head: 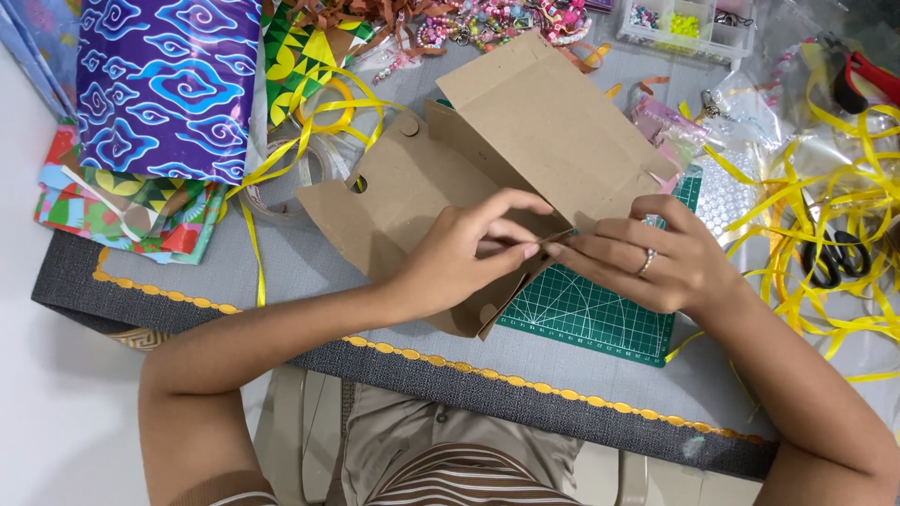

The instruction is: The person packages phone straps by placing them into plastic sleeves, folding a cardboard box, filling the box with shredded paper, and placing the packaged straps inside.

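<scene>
Worktop [309, 267]: grey mat with a scalloped gold border, crowded with craft things on every side.
Box [487, 178]: flat brown cardboard, half folded, lying mid-worktop and partly over the green cutting mat [600, 314]; one large panel stands tilted up towards the far side.
Paper [169, 84]: purple patterned wrap at far left, over more coloured sheets.
Ribbon [844, 215]: loose yellow tangle at right, draped over black scissors [834, 258].
Left hand [459, 258]: fingers pinched on a narrow flap at the box's near edge.
Right hand [647, 262]: fingers pinched on the same flap from the other side, fingertips nearly meeting the left's; a ring on one finger.
Risk: the flap may crease off its score line or tear, I judge, if the two pinches pull unevenly; the raised panel could flop down onto the hands, being unsupported.
Hidden: the flap's tip and any slot lie under the fingers; the bead tray [689, 23] and red tool [867, 80] are cut off at the top edge.
</scene>
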